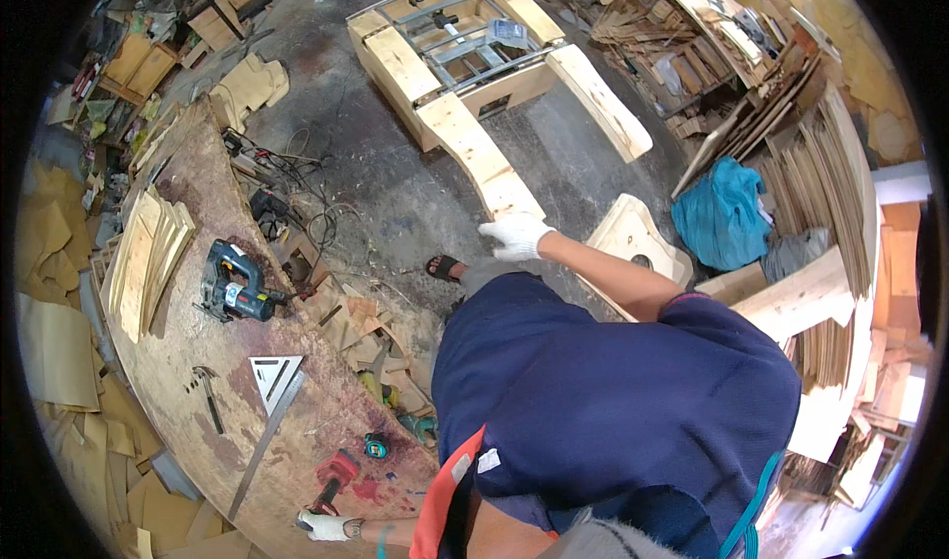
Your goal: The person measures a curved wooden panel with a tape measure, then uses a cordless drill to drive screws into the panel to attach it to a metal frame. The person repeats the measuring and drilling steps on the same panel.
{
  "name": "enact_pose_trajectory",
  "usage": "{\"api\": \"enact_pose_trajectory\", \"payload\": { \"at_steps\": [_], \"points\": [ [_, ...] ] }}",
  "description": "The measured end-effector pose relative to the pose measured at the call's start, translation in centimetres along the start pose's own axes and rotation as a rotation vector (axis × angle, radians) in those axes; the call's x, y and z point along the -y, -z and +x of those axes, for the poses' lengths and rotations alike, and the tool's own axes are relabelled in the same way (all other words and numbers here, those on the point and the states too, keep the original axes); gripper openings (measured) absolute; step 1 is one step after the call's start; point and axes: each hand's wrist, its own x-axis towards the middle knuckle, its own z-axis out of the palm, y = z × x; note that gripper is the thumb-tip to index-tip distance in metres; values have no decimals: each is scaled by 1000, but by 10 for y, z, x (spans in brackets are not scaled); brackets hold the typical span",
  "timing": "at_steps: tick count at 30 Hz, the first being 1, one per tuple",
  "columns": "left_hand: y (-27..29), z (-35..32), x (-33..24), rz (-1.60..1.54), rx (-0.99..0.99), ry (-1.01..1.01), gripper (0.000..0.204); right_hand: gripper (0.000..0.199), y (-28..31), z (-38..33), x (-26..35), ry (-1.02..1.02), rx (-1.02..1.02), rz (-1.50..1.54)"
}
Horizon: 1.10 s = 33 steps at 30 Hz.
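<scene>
My left hand (324,526), in a white glove, is closed around the black handle of a red and black power tool (338,472) on the worktable at lower left. My right hand (514,237), also gloved, lies over my bent knee, fingers pointing left, right beside the near end of a pale wooden side piece (479,159). Whether it touches that end I cannot tell. The side piece belongs to a wooden frame (405,65) on the floor, which carries a grey metal mechanism (474,55).
On the worktable (188,381) lie a jigsaw (235,284), a hammer (210,398), a triangular square (274,379), a steel ruler (262,450), a tape measure (376,445) and thin boards (150,262). Cables (316,203) and offcuts (366,332) litter the floor. A teal bag (722,213) stands right.
</scene>
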Motion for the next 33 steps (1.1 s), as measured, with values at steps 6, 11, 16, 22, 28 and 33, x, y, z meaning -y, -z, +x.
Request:
{"api": "enact_pose_trajectory", "payload": {
  "at_steps": [6,11,16,22,28,33],
  "points": [
    [-8,52,42,-179,-7,108,64,53,-71,-64,39,-171,140,106],
    [-7,57,65,-106,29,11,68,48,-87,-94,48,-238,136,39],
    [-14,37,90,31,51,-201,72,53,-74,-103,48,-193,127,-25],
    [-40,-32,144,295,1,-568,77,51,-72,-102,56,-103,5,18],
    [-72,-100,182,574,-106,-850,82,53,-65,-120,33,-120,17,43],
    [-89,-104,184,726,254,-886,78,54,-64,-161,6,-193,-21,108]
  ]
}}
